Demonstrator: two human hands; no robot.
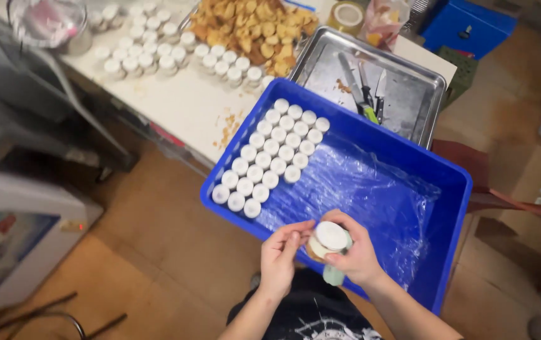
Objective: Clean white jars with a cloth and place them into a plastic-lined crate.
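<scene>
My right hand [358, 252] holds a small jar with a white lid [331, 238] over the near edge of a blue plastic crate [371, 189]. My left hand [281, 252] touches the jar's side with its fingertips. A pale green object [332, 276] sticks out below my right hand. Inside the crate, on a clear plastic liner, several white-lidded jars [270, 157] stand in neat rows along the left wall.
A white table [188, 101] holds more white-lidded jars [169, 44], a heap of golden fried pieces [251, 28] and a steel tray [377, 88] with knives. A white machine [12, 239] stands at left. A blue box [468, 25] sits at back right.
</scene>
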